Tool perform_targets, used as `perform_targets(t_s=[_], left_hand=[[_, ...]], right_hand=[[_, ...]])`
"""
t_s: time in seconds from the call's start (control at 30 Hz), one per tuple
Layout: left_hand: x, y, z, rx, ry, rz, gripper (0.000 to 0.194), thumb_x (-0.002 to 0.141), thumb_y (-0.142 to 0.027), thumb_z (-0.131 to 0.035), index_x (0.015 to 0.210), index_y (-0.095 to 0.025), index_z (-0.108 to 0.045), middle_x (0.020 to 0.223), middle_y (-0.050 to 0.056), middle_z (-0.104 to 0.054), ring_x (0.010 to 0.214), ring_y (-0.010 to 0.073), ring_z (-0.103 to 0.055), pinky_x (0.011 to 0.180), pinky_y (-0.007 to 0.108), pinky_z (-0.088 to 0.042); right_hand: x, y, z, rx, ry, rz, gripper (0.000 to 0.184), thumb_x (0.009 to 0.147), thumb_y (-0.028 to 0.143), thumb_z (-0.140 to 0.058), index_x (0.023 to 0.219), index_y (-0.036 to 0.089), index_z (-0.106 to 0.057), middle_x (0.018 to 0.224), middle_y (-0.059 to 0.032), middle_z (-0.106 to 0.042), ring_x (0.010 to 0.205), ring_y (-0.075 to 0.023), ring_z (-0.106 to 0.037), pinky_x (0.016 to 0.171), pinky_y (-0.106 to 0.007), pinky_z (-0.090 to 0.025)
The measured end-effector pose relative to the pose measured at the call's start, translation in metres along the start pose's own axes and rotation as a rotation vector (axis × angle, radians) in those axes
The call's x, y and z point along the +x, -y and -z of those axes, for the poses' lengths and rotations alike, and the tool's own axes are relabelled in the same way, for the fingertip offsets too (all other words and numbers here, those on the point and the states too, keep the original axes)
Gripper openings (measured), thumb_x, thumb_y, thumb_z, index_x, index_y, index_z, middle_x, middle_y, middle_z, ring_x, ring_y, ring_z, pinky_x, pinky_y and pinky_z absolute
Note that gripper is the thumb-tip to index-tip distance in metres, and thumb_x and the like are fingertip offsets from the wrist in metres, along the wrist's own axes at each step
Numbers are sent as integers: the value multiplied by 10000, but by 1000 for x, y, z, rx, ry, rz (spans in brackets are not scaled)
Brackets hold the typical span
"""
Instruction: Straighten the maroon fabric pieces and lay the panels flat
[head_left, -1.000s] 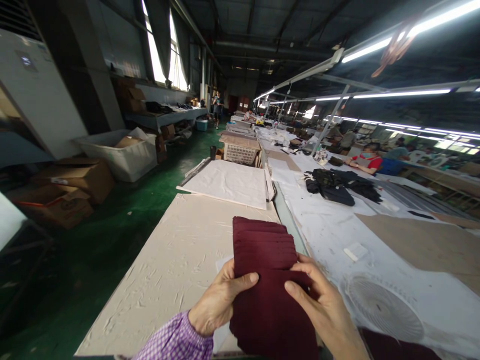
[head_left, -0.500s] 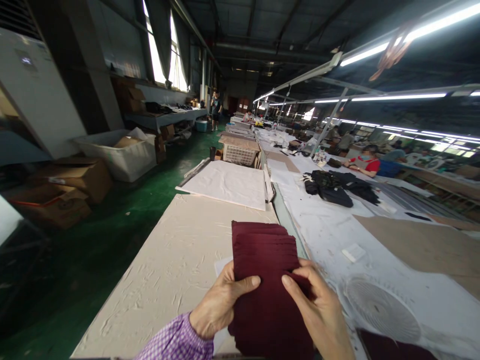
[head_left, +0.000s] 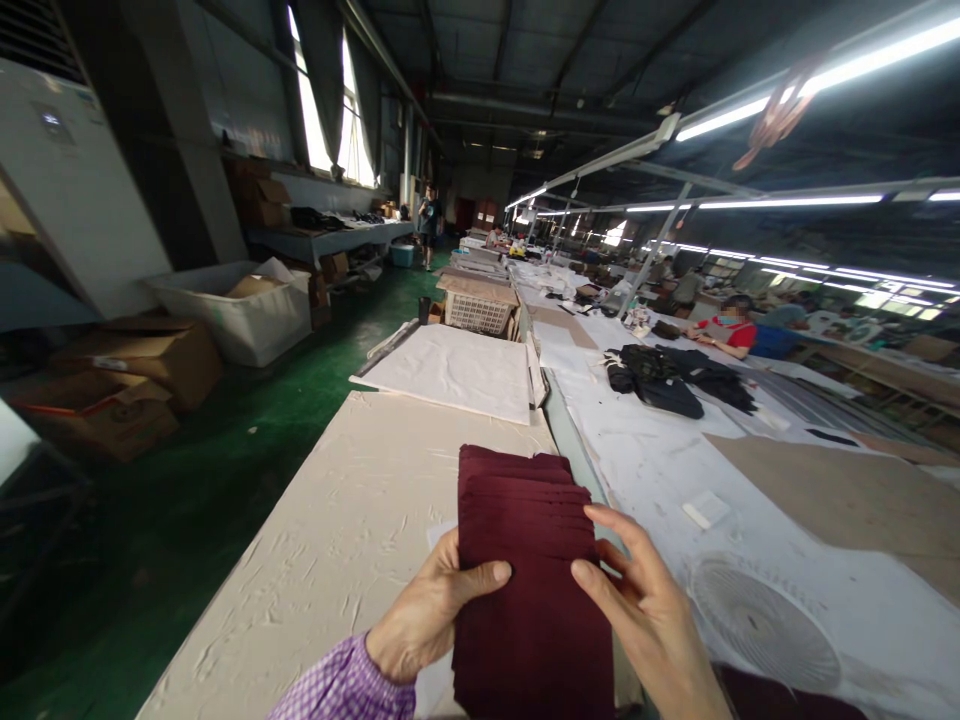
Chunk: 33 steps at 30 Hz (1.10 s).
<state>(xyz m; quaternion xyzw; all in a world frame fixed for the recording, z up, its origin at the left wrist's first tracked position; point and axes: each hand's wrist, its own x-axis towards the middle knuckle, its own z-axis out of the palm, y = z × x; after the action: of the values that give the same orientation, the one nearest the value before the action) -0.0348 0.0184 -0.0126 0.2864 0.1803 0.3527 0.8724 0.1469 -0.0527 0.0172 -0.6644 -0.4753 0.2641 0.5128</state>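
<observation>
A stack of dark red fabric pieces [head_left: 534,620] hangs in front of me, its upper layers fanned into steps. My left hand [head_left: 442,600] is closed on the left edge, thumb flat on the front and fingers behind. At the right edge is my right hand [head_left: 645,600], its thumb on the front near the border. The index fingertip touches the stack's side higher up, and the other fingers curl partly behind it. Below the stack lies a beige covered tabletop [head_left: 322,560], with a white sheet [head_left: 435,690] partly hidden by the fabric.
To the right, a long white table [head_left: 637,470] carries black garments [head_left: 660,375], brown paper [head_left: 840,490] and a round fan grille [head_left: 765,620]. More dark red fabric [head_left: 780,695] lies at the lower right. Cartons [head_left: 135,360] and a white bin [head_left: 255,320] stand left. A person in red [head_left: 727,328] sits farther off.
My right hand has loosened its pinch; the index finger has risen along the stack's right edge. The upper layers show more spread steps. My left hand keeps its hold.
</observation>
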Motion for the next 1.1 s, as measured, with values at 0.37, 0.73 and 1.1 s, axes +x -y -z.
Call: perform_targets(t_s=[0.37,0.73,1.1], left_hand=[[0,-2,1,22,15,1,322,697,-138,-763,1016,-148,-718,990,115,-755,884,246,-712,831,339,-551],[-2,-4,4,52,-10,11,325,670,-174,-791,986,-134,-724,957,121,-759,853,248,-716,822,341,-551],[1,-1,2,27,-50,12,327,664,-150,-793,984,-158,-727,969,104,-760,851,226,-713,814,317,-551]], right_hand=[[-3,9,-1,169,159,-194,494,747,533,-694,1137,273,-537,889,-7,-673,801,-160,-613,693,-229,-494],[-6,17,-9,280,180,-165,390,755,495,-703,1033,245,-593,994,-23,-714,908,-181,-655,784,-241,-517],[-10,14,-17,47,70,-114,366,798,507,-627,1012,211,-648,970,-46,-729,840,-217,-679,749,-278,-552]])
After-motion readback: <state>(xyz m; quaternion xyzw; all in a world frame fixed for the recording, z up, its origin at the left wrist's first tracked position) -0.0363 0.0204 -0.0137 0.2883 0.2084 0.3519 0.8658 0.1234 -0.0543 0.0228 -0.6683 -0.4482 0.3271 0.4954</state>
